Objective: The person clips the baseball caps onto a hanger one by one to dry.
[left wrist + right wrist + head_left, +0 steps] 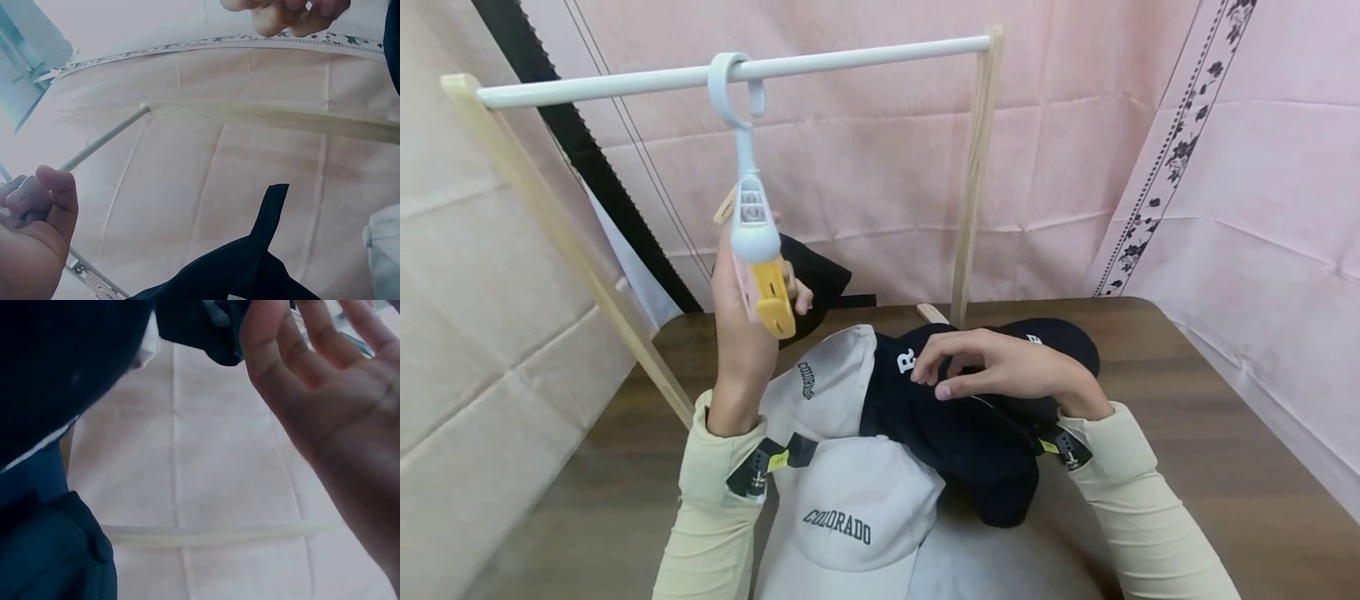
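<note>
My left hand [741, 342] grips a light-blue hanger [751, 200] with yellow and pink clips [773, 300]. Its round hook loops over the white rod [865, 58]. Just behind that hand is a black cap [820, 271], its strap sticking out to the right; whether a clip holds it is hidden. In the left wrist view the cap [231, 269] shows below and right of the fingers. My right hand [1011, 364] is over the dark caps, fingers loosely bent, holding nothing. In the right wrist view its palm [337, 406] shows beside dark fabric.
Wooden posts [973, 183] carry the rod at both ends. On the brown table [1157, 383] lie a pale COLORADO cap [865, 475], another pale cap [831, 383] behind it, and dark caps [940, 425] with white letters to the right. Pink cloth [1075, 167] hangs behind.
</note>
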The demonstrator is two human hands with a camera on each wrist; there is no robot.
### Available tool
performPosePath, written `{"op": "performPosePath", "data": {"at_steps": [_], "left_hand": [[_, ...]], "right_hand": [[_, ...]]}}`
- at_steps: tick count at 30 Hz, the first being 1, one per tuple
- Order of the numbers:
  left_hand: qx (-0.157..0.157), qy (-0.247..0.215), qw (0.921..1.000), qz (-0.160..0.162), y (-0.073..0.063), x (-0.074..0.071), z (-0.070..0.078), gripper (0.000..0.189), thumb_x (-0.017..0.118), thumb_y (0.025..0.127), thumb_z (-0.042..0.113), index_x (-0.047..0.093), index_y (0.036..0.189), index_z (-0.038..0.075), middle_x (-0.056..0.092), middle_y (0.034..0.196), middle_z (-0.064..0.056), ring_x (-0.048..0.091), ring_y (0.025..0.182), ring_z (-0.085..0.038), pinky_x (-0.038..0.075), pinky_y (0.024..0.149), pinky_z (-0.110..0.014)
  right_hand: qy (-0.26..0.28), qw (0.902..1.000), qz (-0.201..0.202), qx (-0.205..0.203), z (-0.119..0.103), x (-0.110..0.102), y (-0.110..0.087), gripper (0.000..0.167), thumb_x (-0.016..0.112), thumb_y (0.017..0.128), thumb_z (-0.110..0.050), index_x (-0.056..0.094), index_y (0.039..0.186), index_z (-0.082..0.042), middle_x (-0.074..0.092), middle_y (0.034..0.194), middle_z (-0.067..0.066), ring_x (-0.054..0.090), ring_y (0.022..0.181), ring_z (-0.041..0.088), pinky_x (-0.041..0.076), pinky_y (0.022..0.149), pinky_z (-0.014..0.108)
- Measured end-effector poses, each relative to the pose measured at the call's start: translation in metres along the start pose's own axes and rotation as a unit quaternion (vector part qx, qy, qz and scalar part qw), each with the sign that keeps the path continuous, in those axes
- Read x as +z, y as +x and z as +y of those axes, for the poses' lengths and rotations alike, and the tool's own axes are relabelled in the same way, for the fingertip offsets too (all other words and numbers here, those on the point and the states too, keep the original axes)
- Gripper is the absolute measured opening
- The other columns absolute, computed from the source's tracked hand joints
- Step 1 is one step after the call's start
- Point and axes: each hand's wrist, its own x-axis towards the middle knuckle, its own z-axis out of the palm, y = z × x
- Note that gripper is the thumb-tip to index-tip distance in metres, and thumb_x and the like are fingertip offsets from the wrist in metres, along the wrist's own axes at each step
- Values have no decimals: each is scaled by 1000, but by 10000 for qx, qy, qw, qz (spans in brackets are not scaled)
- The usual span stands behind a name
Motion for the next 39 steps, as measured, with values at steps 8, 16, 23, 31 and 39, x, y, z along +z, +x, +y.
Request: {"op": "performPosePath", "data": {"at_steps": [8,16,23,31,39], "left_hand": [[-309,-2046,9768,-550,3,-8,-4,42,61,107,38,50,127,3,33,70,0,26,55,-18,45,53,-23],[-591,-2601,9591,-946,3,-15,-4,30,43,115,36,42,125,8,28,70,3,25,57,-15,41,56,-22],[-821,-3040,9414,-1210,6,-20,-4,36,53,111,43,41,124,11,30,70,4,25,59,-14,41,59,-21],[-893,-3224,9340,-1255,8,-25,-5,39,57,109,43,45,123,8,36,73,1,35,64,-15,45,62,-23],[-1057,-3322,9291,-1237,8,-29,-7,38,57,109,42,47,122,8,45,80,0,48,74,-14,47,67,-24]], "right_hand": [[66,9869,-1567,-383,10,-1,-4,36,73,101,-19,68,137,-19,58,150,2,52,139,19,48,110,40],[-53,9719,-2321,380,16,5,-3,45,77,97,-19,69,141,-24,54,157,-8,36,154,28,28,126,42],[-41,9628,-2555,880,18,13,4,46,76,97,-15,69,141,-25,54,157,-10,21,160,33,20,129,47],[-491,9565,-2544,1339,14,28,14,52,86,88,-14,71,135,-33,53,154,-18,15,161,30,19,127,56],[-1172,9620,-2197,1123,8,37,18,46,84,90,-18,73,127,-42,55,107,-20,40,119,10,42,102,32]]}}
